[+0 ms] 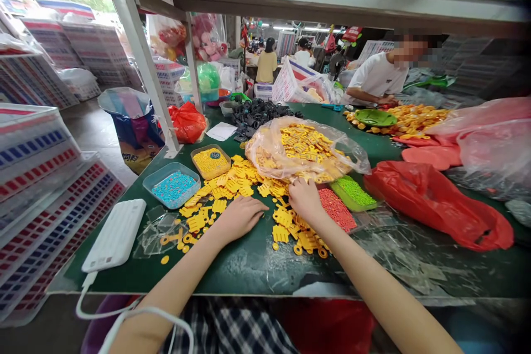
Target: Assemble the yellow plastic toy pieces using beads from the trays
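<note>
The left hand rests low over the table, back upward, its fingers close together and reaching rightward with the tips at the tabletop; whether anything is pinched under them I cannot tell. The right hand has its fingers bent in a narrow curl at the near edge of a clear plastic bag, though the knuckles hide whether they grip the film or a piece. Yellow plastic pieces fill the open bag and lie loose in front of it, spread to the left of the left hand and below the right hand. Left of the bag, a small tub holds tiny yellow beads with a dark round disc on top, and near it a clear tub holds blue beads. Just beside the right hand lie coral-red beads, their container partly hidden, next to a green tub of bright green beads. Farther right, a red plastic bag lies slumped on the table. Behind the clear bag sits a heap of black parts, and a green dish rests on orange-yellow pieces near a co-worker in white.
</note>
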Motion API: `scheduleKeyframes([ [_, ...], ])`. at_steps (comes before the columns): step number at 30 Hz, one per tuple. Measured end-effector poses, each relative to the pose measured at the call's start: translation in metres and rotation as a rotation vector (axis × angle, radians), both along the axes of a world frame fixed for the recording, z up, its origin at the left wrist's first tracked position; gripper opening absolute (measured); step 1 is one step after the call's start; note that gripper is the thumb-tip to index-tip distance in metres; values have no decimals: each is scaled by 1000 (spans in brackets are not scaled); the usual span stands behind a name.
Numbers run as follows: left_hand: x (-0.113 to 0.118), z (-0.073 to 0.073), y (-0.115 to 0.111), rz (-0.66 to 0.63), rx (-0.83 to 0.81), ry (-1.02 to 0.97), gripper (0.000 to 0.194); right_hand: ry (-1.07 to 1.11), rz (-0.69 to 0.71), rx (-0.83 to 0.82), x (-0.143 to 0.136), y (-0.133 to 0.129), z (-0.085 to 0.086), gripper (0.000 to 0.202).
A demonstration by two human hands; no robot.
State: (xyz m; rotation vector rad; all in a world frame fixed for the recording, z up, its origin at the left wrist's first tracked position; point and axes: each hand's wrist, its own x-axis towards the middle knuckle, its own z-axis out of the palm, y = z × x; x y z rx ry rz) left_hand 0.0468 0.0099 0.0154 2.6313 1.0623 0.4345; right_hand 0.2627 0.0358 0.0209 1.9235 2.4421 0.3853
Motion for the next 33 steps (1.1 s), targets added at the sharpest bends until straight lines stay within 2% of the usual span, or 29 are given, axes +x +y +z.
scheduleKeyframes([
  [5, 48, -3, 14, 23, -50, 72, 26, -5, 72, 10, 10, -6, 9, 24],
  [8, 59, -6, 17, 52, -71, 85, 24, 30, 102, 28, 19, -11, 12, 19],
  [13, 49, -7, 18, 91, -147, 79, 20, 141, 129, 64, 24, -14, 9, 21],
  [19, 31, 0, 14, 105, -205, 52, 12, 294, 140, 103, 15, -9, -4, 27],
  [23, 30, 2, 4, 103, -202, 32, 22, 391, 154, 105, 6, -3, -4, 25],
  [28, 34, -7, -1, 83, -255, 17, 40, 525, 162, 103, 2, 1, 8, 23],
  [31, 33, -6, 0, 52, -305, -34, 31, 639, 166, 89, -4, 1, 13, 21],
  [33, 26, 3, 1, 34, -340, -70, 17, 733, 190, 52, -13, 0, 13, 19],
])
